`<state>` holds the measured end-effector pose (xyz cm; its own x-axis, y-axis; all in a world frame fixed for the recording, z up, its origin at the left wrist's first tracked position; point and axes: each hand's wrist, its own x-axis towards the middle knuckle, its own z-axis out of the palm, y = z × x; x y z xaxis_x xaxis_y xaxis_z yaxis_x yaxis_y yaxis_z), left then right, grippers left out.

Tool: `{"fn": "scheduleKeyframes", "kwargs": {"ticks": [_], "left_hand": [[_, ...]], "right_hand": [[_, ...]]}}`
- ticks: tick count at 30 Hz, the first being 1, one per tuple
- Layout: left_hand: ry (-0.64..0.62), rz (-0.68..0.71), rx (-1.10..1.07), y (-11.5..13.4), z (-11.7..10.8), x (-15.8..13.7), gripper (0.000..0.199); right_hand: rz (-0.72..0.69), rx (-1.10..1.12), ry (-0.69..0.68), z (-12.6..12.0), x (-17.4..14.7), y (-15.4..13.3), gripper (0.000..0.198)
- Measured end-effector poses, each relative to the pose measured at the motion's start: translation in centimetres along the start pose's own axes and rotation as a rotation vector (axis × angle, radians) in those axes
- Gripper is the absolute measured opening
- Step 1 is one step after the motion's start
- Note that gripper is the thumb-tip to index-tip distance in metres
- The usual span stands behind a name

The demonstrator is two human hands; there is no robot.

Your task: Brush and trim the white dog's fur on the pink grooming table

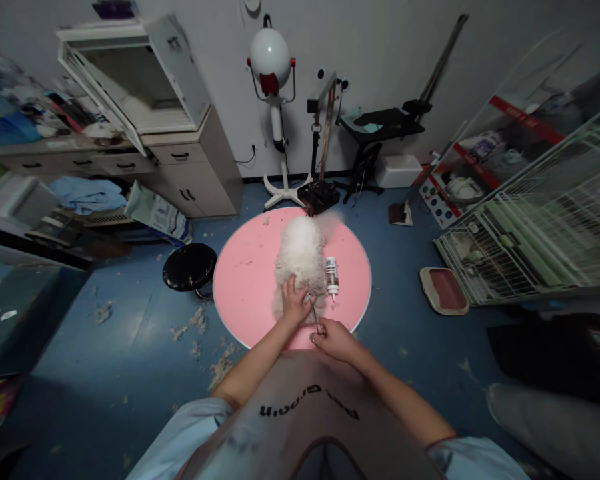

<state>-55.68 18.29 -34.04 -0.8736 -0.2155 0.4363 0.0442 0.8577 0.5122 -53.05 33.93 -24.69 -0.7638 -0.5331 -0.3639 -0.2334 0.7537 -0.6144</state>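
A fluffy white and cream dog (303, 243) is on a round pink table (245, 267), its rear toward the far side. My left hand (295, 303) holds the dog at the near end, fingers pressed into the fur. In my right hand (336, 338) is a slim metal tool (315, 312) with scissor-like finger rings. Its tip reaches the fur beside my left thumb; whether it is scissors or a clamp cannot be made out. A white bottle (333, 275) with a brown label and a nozzle lies right of the dog.
A black stool (189, 267) is close to the table's left side. Behind the table are a white dryer stand (281, 167) and a metal post (325, 133). Wire cages (480, 247) and a litter tray (444, 291) are at right. Fur clumps (223, 367) litter the floor.
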Motion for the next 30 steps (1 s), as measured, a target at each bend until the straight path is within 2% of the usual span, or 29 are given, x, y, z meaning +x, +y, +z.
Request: {"fn": "scheduleKeyframes", "kwargs": {"ticks": [5,10,14,17,20,22,25,30], "left_hand": [[0.010,0.017,0.007,0.0,-0.1,-0.1,0.021],[0.019,0.011,-0.003,-0.1,-0.1,-0.1,0.021],[0.002,0.000,-0.072,0.1,-0.7,0.1,0.023],[-0.061,0.022,-0.185,0.6,-1.6,0.2,0.022],[-0.130,0.032,-0.265,1.5,-2.3,0.3,0.027],[-0.113,-0.022,-0.299,2.1,-2.4,0.5,0.031],[-0.024,-0.177,-0.382,2.9,-2.4,0.9,0.034],[0.008,-0.367,-0.547,3.6,-2.6,1.3,0.027]], "right_hand": [[0.059,0.017,0.031,0.0,0.9,-0.3,0.017],[-0.058,0.075,0.000,0.2,0.6,-0.2,0.010],[-0.104,0.092,-0.001,0.4,-0.8,1.0,0.015],[-0.124,0.012,0.126,0.7,-0.8,2.1,0.032],[-0.129,-0.160,0.259,1.2,0.3,2.7,0.051],[-0.121,-0.253,0.282,1.5,1.1,2.8,0.054],[-0.105,-0.324,0.279,1.8,1.5,2.7,0.051],[-0.093,-0.346,0.269,1.5,1.1,2.3,0.044]]}}
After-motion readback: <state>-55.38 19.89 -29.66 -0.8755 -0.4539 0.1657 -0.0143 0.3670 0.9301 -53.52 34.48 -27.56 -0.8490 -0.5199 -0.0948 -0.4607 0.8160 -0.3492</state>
